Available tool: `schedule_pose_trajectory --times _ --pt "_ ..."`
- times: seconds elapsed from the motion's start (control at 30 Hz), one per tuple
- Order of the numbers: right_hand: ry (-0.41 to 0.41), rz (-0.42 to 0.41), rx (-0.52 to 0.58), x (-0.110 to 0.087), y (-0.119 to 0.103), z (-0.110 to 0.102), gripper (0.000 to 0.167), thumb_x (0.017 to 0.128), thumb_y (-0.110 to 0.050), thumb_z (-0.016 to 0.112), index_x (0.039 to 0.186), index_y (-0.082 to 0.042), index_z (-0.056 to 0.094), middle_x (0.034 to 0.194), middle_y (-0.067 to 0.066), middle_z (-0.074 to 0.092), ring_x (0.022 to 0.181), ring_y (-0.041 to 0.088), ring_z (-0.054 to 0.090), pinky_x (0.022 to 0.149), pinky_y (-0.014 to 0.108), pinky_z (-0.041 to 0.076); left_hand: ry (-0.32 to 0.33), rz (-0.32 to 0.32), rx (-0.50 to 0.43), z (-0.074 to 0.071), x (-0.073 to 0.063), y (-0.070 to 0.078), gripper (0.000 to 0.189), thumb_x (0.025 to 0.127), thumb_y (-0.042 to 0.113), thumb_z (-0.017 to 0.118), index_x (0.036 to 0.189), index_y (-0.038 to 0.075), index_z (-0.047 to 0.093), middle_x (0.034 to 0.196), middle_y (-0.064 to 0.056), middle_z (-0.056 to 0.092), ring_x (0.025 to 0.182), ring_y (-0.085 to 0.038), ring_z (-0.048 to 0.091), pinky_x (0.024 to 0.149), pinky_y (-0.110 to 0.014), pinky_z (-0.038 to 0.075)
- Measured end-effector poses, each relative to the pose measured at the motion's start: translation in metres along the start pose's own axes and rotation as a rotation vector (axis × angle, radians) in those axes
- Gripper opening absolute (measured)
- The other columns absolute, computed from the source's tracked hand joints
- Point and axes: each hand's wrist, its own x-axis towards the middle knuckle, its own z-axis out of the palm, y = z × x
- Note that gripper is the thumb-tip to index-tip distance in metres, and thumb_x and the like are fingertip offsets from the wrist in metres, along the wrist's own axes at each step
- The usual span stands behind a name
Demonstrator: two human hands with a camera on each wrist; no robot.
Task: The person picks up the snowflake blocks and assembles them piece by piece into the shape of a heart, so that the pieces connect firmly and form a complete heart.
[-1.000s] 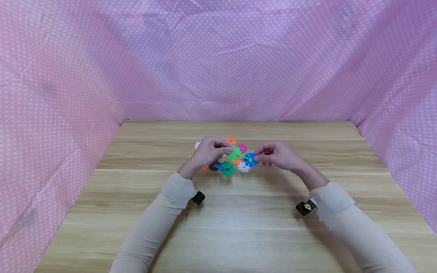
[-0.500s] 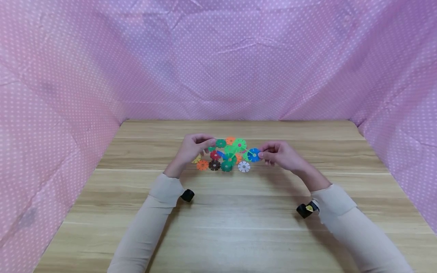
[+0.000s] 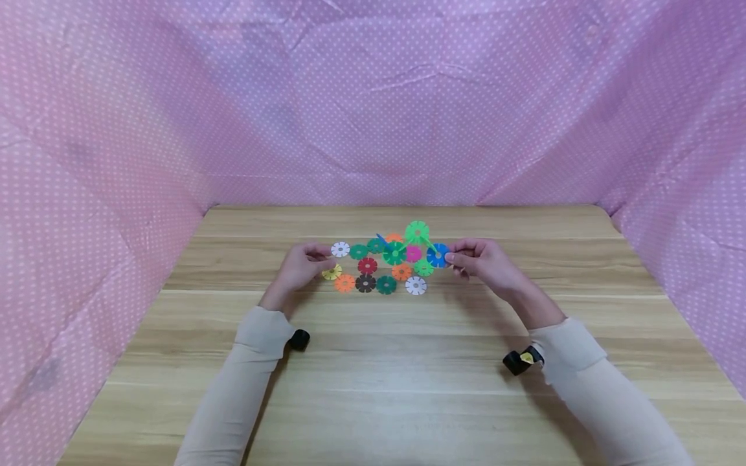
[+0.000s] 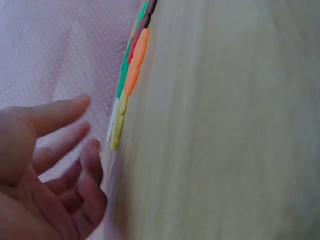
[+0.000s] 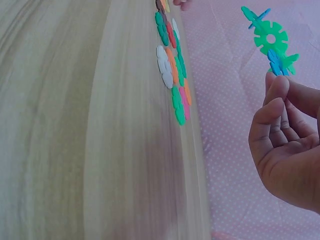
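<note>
My right hand (image 3: 485, 265) pinches a blue notched snowflake disc (image 3: 438, 255) between thumb and fingers. Joined to it is a raised chain: a light green disc (image 3: 417, 231), a green disc (image 3: 395, 253) and a second blue disc (image 3: 382, 241) seen nearly edge-on. In the right wrist view, the chain's light green disc (image 5: 270, 38) stands above the fingertips, clear of the table. My left hand (image 3: 301, 265) holds nothing. Its fingers are loosely bent and apart in the left wrist view, close to a yellow disc (image 4: 118, 122) and a white disc (image 3: 340, 249).
Several loose discs lie flat on the wooden table (image 3: 373, 388), among them a red disc (image 3: 367, 266), a dark brown disc (image 3: 365, 283), an orange disc (image 3: 344, 283) and another white disc (image 3: 416, 285). Pink dotted cloth (image 3: 373, 116) surrounds the table.
My left hand has let go of the chain and moved left, to beside the white and yellow discs. My right hand has shifted slightly right, still holding the chain, whose light green disc now stands higher.
</note>
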Motion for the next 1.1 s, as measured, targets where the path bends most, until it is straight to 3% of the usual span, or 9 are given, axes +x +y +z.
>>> schedule_pose_trajectory --times 0.17,0.3,0.6,0.83,0.93,1.1 --pt "0.031 0.021 0.04 0.001 0.001 0.002 0.024 0.1 -0.004 0.061 0.115 0.015 0.058 0.081 0.001 0.069 0.07 0.013 0.06 0.06 0.023 0.049 -0.025 -0.026 0.169 0.001 -0.002 0.004 0.028 0.09 0.01 0.077 0.114 0.001 0.069 0.11 -0.014 0.065 0.102 -0.026 0.057 0.088 -0.037 0.049" --pt "0.038 0.022 0.059 0.003 0.002 0.005 0.023 0.1 -0.003 0.061 0.115 0.013 0.059 0.085 0.004 0.07 0.07 0.011 0.061 0.061 0.022 0.05 -0.046 -0.051 0.232 0.002 -0.005 0.009 0.028 0.089 0.012 0.079 0.114 0.003 0.07 0.11 -0.013 0.062 0.102 -0.026 0.054 0.09 -0.04 0.046" --pt "0.035 0.026 0.074 0.004 0.003 0.006 0.021 0.1 -0.005 0.062 0.114 0.011 0.059 0.089 0.01 0.071 0.07 0.013 0.06 0.06 0.022 0.049 -0.06 -0.04 0.268 0.002 -0.005 0.012 0.022 0.087 0.006 0.079 0.107 0.006 0.069 0.101 -0.011 0.058 0.094 -0.026 0.051 0.081 -0.037 0.043" --pt "0.044 0.038 0.074 0.004 0.002 0.007 0.023 0.101 -0.007 0.062 0.115 0.011 0.058 0.088 0.006 0.071 0.07 0.012 0.06 0.06 0.022 0.049 -0.01 -0.034 0.251 -0.002 -0.01 0.012 0.019 0.09 0.004 0.074 0.109 0.009 0.072 0.101 -0.01 0.062 0.094 -0.024 0.055 0.078 -0.035 0.046" --pt "0.048 0.04 0.073 0.004 0.001 0.008 0.023 0.101 -0.007 0.061 0.115 0.011 0.058 0.087 0.005 0.071 0.069 0.012 0.059 0.06 0.022 0.049 0.001 -0.027 0.243 -0.003 -0.014 0.013 0.016 0.093 0.007 0.073 0.109 0.006 0.073 0.1 -0.01 0.064 0.086 -0.022 0.057 0.07 -0.031 0.048" --pt "0.056 0.033 0.079 0.006 -0.001 0.01 0.023 0.101 -0.006 0.061 0.115 0.012 0.058 0.086 0.004 0.07 0.068 0.012 0.058 0.059 0.023 0.049 0.068 0.054 0.224 0.001 -0.021 0.023 0.015 0.093 0.018 0.075 0.103 0.007 0.074 0.093 -0.007 0.066 0.076 -0.02 0.057 0.062 -0.031 0.047"
